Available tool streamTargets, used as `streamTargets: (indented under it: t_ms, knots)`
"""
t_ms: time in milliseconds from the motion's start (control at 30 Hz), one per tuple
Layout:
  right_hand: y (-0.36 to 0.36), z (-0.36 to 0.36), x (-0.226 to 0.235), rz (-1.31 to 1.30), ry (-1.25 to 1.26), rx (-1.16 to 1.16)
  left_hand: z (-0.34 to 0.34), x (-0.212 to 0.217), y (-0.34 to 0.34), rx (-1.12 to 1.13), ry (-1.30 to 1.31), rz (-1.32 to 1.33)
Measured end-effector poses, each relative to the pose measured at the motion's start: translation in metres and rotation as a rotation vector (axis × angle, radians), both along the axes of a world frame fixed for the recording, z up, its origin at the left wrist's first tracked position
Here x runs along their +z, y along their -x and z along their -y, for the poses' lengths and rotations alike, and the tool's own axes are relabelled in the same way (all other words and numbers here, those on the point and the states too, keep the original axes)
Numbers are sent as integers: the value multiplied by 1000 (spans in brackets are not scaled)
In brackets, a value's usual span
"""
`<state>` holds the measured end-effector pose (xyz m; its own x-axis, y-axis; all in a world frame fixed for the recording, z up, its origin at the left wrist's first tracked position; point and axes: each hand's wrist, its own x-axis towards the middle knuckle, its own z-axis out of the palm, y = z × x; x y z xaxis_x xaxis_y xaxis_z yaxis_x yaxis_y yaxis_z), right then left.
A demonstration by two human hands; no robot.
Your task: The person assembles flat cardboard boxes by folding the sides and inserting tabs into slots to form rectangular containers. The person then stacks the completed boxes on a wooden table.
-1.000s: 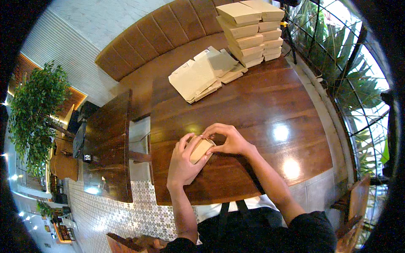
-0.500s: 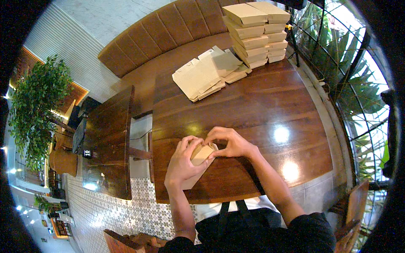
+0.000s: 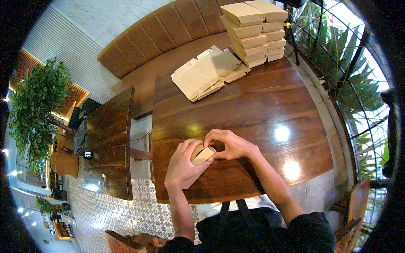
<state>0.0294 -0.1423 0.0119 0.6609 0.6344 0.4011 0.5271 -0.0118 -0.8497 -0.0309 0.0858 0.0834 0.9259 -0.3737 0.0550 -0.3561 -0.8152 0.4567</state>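
- Box [image 3: 201,156]: a small tan cardboard piece, part folded, held just above the tabletop [image 3: 253,109] near its near edge, left of the middle. It is between both hands, and most of it is hidden by them.
- Left hand [image 3: 182,163]: fingers curled round the left side of the box, thumb on top, gripping it. A flat flap of the same card sticks out under the palm toward the near edge.
- Right hand [image 3: 230,144]: fingertips pinched on the box's right upper edge, closed on the card, wrist raised.
- Change: a second ago the card lay lower and flatter between the hands, with a pale face showing upward. Now the sides stand up more and the hands have closed in tighter; the right fingers have moved from the top to the right corner. The hands have stayed at the same place on the tabletop.
- Meaning, as I judge it: the folding is under way, and the walls are being brought up. Whether any tab is locked I cannot tell.
- Flat blanks [image 3: 206,74]: a loose pile near the far edge, lying as before, well apart from the hands.
- Stacks [image 3: 255,31]: two piles of made boxes at the far right corner, touching each other, untouched.
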Motion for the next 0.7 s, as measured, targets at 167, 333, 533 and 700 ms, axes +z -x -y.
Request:
streamTargets:
  t_ms: [167, 333, 533, 700]
  knots:
    - [-1, -1, 2, -11, -9, 8, 2, 0, 1, 6, 51, -2]
    - [0, 0, 1, -30, 11, 1, 0, -2, 1, 9, 97, 7]
    - [-6, 3, -5, -31, -69, -57, -7, -13, 1, 31, 127, -44]
    - [-7, 4, -6, -10, -84, -70, -9, -14, 2, 18, 157, -73]
